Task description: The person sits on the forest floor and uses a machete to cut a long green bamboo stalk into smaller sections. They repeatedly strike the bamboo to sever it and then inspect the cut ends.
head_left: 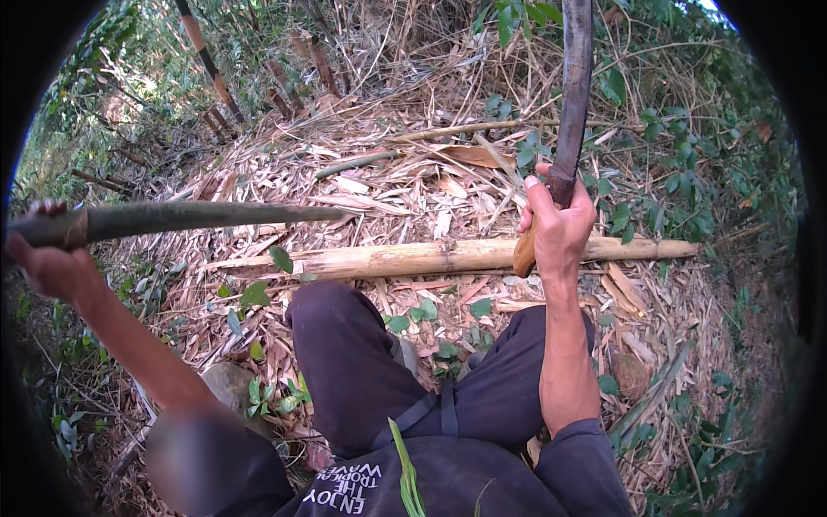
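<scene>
L hand (53, 269) is wrapped round a green pole (189, 220), held above the chip-strewn ground's (250, 188) left edge; R hand (565, 231) is closed on a big knife (575, 95), blade up. Pale pole (413, 258) lies across the ground, just beyond the knees (332, 312). Poss. risk: blade glances off the round pole & nicks L hand or a knee, esp. w/ slack grip.
</scene>
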Demonstrator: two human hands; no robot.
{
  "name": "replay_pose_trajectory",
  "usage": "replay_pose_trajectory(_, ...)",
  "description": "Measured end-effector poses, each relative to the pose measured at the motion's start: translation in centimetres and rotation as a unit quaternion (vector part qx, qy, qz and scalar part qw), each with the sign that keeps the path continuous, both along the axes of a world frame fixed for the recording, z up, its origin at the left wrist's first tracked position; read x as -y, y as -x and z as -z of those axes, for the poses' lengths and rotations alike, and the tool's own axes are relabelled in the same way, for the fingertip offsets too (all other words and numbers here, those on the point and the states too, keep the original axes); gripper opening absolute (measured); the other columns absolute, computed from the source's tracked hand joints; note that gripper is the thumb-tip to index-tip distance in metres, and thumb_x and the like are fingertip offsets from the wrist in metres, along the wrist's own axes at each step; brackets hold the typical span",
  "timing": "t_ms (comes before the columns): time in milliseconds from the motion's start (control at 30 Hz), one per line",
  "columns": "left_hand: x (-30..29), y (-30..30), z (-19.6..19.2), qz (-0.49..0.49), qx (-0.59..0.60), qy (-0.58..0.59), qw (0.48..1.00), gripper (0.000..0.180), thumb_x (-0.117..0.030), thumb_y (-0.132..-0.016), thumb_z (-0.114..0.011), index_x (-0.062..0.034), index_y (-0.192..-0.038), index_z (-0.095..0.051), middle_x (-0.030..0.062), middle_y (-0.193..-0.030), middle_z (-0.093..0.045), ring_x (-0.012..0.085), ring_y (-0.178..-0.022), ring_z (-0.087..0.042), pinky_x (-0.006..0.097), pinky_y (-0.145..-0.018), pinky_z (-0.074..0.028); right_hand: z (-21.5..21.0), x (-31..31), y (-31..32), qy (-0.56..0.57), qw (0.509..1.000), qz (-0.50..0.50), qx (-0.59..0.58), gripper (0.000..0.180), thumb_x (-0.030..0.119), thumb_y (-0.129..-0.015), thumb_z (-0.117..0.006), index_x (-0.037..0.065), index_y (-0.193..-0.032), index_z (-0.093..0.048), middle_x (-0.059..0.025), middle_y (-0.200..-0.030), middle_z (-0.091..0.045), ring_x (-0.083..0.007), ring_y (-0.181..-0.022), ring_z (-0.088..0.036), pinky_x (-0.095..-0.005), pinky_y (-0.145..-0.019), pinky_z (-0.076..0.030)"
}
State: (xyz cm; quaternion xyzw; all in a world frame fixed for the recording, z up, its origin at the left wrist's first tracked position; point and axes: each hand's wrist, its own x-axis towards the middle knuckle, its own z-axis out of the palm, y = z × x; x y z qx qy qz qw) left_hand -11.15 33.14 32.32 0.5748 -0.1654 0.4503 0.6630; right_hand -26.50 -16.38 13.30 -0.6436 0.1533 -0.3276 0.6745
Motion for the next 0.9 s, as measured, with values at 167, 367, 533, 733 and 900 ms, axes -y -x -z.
replay_pose_trajectory(167,11.0,-2.2,-4.0,-0.109,0.167,-0.392,0.898,0.023,-0.019,-0.096,-0.05,-0.0017,-0.107,-0.059,0.0116,-0.088,-0.061,0.02,-0.073,-0.06,0.031,-0.069,-0.053,-0.5,-0.7,-0.2,0.021,1.0,0.001,0.017,0.019,0.008,-0.084,-0.064,-0.003,-0.099,-0.059,-0.0007,-0.065,-0.056,-0.0067,-0.048,-0.051,-0.0223,-0.042,-0.04)
replay_pose_trajectory(367,31.1,1.0,4.7,0.219,-0.127,-0.586,0.77,0.04,-0.03,-0.083,-0.069,-0.0035,-0.11,-0.055,0.0135,-0.084,-0.064,0.021,-0.067,-0.062,0.035,-0.06,-0.056,-1.6,1.8,1.3,0.072,0.992,0.102,0.021,0.021,0.008,-0.085,-0.064,-0.005,-0.101,-0.058,-0.0002,-0.061,-0.054,-0.0067,-0.046,-0.049,-0.0221,-0.042,-0.037)
replay_pose_trajectory(533,31.3,-2.0,19.0,0.282,-0.213,-0.733,0.582,0.055,-0.05,-0.09,-0.056,0.0002,-0.11,-0.051,0.0199,-0.076,-0.063,0.0278,-0.065,-0.062,0.042,-0.064,-0.052,-3.2,4.8,4.0,0.09,0.985,0.148,0.026,0.025,0.01,-0.086,-0.063,-0.005,-0.105,-0.057,-0.0024,-0.063,-0.054,-0.009,-0.046,-0.05,-0.0231,-0.043,-0.041)
replay_pose_trajectory(733,29.6,-2.6,32.4,0.334,-0.276,-0.747,0.504,0.065,-0.055,-0.088,-0.054,0.0055,-0.111,-0.05,0.0308,-0.085,-0.062,0.0401,-0.079,-0.062,0.048,-0.073,-0.046,0.2,9.1,9.7,0.137,0.973,0.172,-0.07,0.023,0.009,-0.088,-0.062,-0.005,-0.105,-0.057,-0.0019,-0.063,-0.053,-0.0086,-0.048,-0.049,-0.0228,-0.044,-0.041)
replay_pose_trajectory(900,30.9,-0.9,36.3,0.38,-0.307,-0.754,0.44,0.068,-0.056,-0.088,-0.053,0.0063,-0.115,-0.049,0.0308,-0.087,-0.062,0.0403,-0.081,-0.063,0.047,-0.075,-0.047,10.3,9.7,15.1,0.158,0.925,0.206,-0.278,0.019,0.008,-0.087,-0.064,0.0,-0.103,-0.06,0.0019,-0.067,-0.054,-0.0057,-0.057,-0.047,-0.0239,-0.049,-0.037)
